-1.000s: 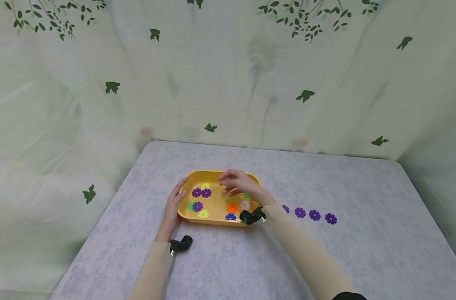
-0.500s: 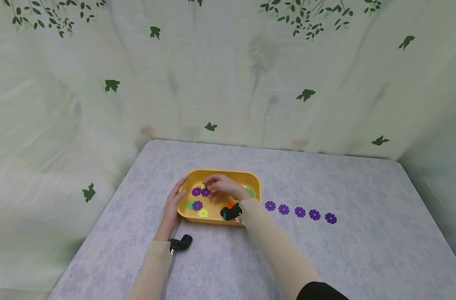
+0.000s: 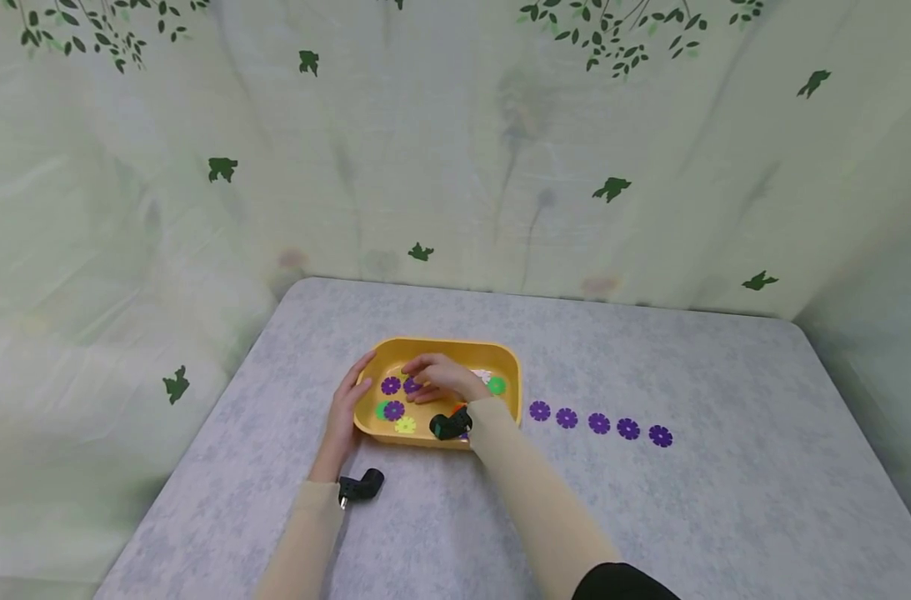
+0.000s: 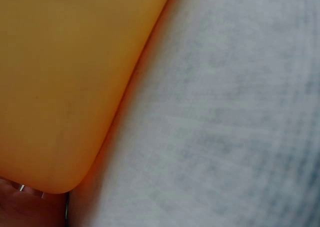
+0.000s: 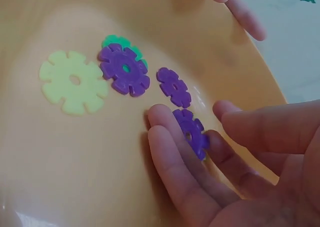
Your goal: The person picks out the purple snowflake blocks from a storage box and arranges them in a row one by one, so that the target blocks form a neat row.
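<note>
A yellow plastic tray (image 3: 508, 354) stands on the table with flower-shaped plastic discs inside. My left hand (image 3: 341, 417) grips its left wall, thumb over the rim and fingers along the outside. Inside the tray, my right hand (image 3: 446, 379) reaches down with spread, slightly bent fingers. In the right wrist view, one fingertip touches or nearly touches a purple disc (image 5: 189, 129), while the thumb looks apart from it. Beside that disc lies another purple disc (image 5: 174, 87). A third purple disc (image 5: 117, 69) overlaps a green disc (image 5: 117, 40), near a yellow disc (image 5: 60, 94).
Right of the tray, several purple discs (image 3: 599, 423) lie in a row on the grey table (image 3: 725, 483). A green disc (image 3: 496, 385) and a partly covered white disc (image 3: 483, 376) are at the tray's right. A patterned curtain (image 3: 455, 167) hangs behind.
My right hand has moved left across the tray and down to the purple discs, uncovering the tray's right end. The left hand keeps its grip on the tray.
</note>
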`<state>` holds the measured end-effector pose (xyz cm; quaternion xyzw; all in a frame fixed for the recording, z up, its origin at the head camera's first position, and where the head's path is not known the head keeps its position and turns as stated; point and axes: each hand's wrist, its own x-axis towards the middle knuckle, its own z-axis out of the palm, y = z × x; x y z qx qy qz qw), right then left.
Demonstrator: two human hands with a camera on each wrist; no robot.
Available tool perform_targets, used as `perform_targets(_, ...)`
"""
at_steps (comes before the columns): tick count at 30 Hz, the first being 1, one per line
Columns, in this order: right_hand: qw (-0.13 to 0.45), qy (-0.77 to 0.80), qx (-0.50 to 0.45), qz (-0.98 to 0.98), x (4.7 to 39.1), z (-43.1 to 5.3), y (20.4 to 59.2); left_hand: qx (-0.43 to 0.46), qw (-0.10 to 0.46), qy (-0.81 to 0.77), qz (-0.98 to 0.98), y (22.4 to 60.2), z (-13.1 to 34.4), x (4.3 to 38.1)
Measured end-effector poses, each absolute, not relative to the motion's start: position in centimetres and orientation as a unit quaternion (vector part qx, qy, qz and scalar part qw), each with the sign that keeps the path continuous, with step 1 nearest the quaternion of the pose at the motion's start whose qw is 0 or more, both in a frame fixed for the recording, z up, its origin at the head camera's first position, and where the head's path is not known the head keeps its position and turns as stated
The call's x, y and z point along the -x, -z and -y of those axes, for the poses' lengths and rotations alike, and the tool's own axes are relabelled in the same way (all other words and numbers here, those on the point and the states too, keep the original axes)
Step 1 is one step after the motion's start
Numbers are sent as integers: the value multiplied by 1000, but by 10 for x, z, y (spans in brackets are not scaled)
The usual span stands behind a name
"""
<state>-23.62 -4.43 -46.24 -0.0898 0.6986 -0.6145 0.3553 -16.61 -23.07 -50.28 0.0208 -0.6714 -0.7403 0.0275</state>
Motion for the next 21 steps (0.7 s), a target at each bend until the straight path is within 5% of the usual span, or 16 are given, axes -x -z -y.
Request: perform_targets(21,316,552,158,-755,242,8,451,-15,38,744,667,504,230,167)
